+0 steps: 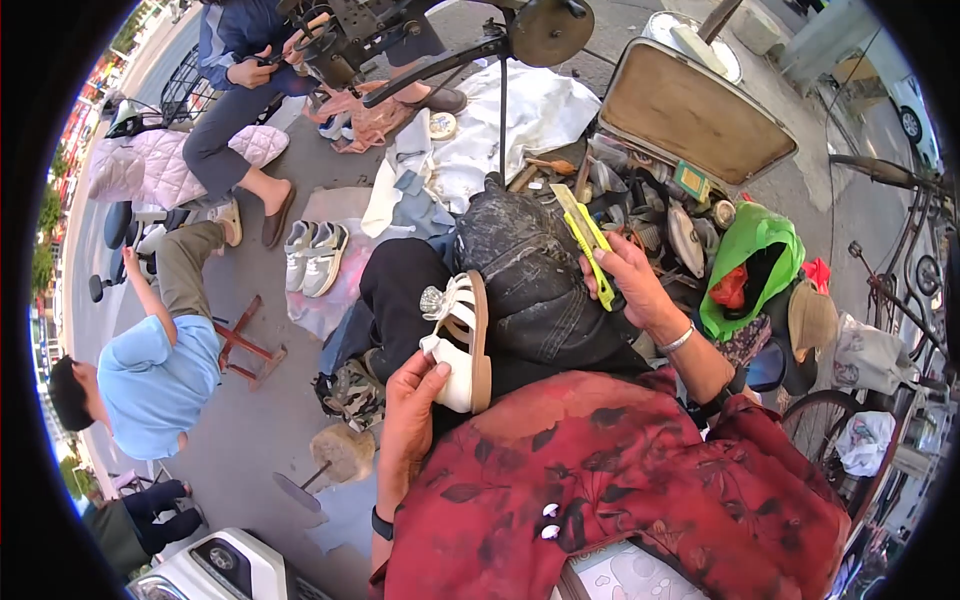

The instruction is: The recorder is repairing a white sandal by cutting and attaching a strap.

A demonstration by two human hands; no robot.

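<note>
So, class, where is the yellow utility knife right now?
In the head view, the yellow utility knife is just right of centre, held in the person's right grip, left of the bright green bag.

This is an open-air street workshop on grey pavement (250, 490), in daylight, with a white vehicle (225, 572) and a bicycle (908, 238) nearby. A black machine (552, 32) with a round wheel, a heap of tools and small parts (648, 236), grey sneakers (322, 262) and a white sandal (456, 374) mark it as a workplace.
</note>
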